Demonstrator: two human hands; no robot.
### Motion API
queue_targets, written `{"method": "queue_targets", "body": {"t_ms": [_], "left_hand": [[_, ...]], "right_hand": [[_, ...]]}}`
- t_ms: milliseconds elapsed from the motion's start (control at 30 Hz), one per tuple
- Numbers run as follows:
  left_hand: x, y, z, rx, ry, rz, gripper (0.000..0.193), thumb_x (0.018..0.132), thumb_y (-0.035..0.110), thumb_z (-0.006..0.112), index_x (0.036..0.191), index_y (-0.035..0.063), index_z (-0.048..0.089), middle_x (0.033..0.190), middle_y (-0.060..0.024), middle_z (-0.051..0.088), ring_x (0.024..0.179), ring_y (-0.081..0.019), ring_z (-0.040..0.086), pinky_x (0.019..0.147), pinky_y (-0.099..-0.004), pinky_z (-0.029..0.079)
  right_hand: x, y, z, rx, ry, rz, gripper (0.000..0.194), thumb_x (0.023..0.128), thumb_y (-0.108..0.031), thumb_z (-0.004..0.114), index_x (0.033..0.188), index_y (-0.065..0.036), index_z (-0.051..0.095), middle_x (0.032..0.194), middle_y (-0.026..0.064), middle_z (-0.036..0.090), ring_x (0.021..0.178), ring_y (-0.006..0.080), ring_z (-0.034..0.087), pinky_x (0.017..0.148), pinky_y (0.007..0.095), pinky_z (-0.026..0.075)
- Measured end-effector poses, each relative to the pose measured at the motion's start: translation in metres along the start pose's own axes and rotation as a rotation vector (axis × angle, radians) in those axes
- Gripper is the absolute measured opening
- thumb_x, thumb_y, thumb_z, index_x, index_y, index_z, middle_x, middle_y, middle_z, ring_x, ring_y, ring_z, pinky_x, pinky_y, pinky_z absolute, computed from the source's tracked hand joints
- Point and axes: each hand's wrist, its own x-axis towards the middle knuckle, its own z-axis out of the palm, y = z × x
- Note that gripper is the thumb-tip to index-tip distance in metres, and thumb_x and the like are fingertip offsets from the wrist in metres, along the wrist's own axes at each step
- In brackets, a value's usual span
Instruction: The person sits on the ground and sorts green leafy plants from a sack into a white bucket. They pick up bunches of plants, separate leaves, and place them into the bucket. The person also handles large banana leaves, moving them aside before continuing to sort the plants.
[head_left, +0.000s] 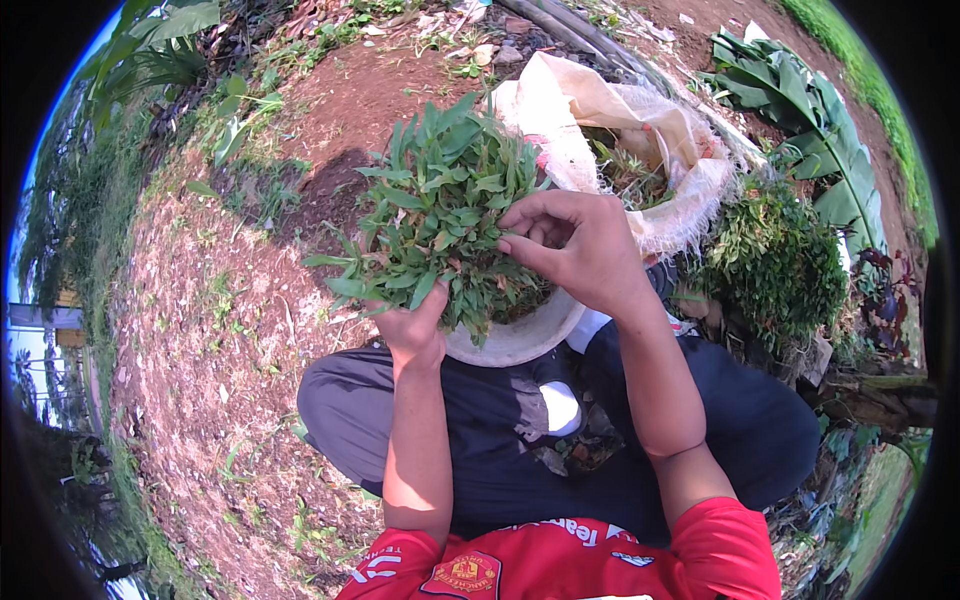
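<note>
A thick clump of leafy green plants (450, 202) is held up in front of me, over a round whitish basin (517, 337). My left hand (416, 322) grips the clump from below at its left side; the leaves hide most of its fingers. At the clump's right edge is my right hand (574, 244), its thumb and forefinger curled close to the leaves; whether they pinch a leaf cannot be told. Just beyond my right hand stands a frayed white woven sack (555, 142), its mouth open, with plant matter inside.
Cut greenery (780, 255) is heaped right of the sack, below a large banana-like leaf (840, 165). Long poles (570, 30) lie behind the sack. Bare reddish soil (225, 322) with small weeds spreads to the left. My bent legs (487, 450) frame the near side.
</note>
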Motion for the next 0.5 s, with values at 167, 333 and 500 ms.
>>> {"method": "queue_targets", "body": {"t_ms": [167, 333, 500], "left_hand": [[-0.001, -0.002, 0.002, 0.061, -0.03, 0.023, 0.056, 0.085, -0.012, 0.063, 0.139, -0.0032, 0.051, 0.121, -0.0135, 0.067, 0.108, -0.022, 0.068, 0.099, -0.0376, 0.053], [0.002, 0.002, 0.008, 0.072, -0.038, 0.025, 0.055, 0.084, -0.012, 0.065, 0.136, -0.002, 0.051, 0.12, -0.0119, 0.067, 0.107, -0.0205, 0.067, 0.098, -0.0361, 0.052], [0.004, 0.004, 0.012, 0.12, -0.004, 0.064, 0.04, 0.081, -0.009, 0.07, 0.119, -0.0031, 0.062, 0.11, -0.0085, 0.07, 0.098, -0.0178, 0.068, 0.092, -0.0331, 0.052]], "right_hand": [[-0.001, 0.0, 0.004, -0.062, 0.031, 0.137, 0.013, 0.082, -0.009, 0.082, 0.094, -0.004, 0.08, 0.073, 0.0001, 0.07, 0.063, 0.0044, 0.062, 0.059, 0.0242, 0.049], [0.001, 0.005, 0.006, -0.1, 0.126, -0.15, 0.013, 0.077, -0.008, 0.08, 0.088, -0.002, 0.076, 0.085, 0.0043, 0.07, 0.071, 0.0103, 0.068, 0.061, 0.0258, 0.053], [0.001, 0.014, 0.009, 0.034, 0.146, -0.189, 0.013, 0.078, -0.008, 0.078, 0.09, -0.004, 0.074, 0.089, 0.0072, 0.071, 0.074, 0.0169, 0.073, 0.066, 0.0321, 0.057]]}}
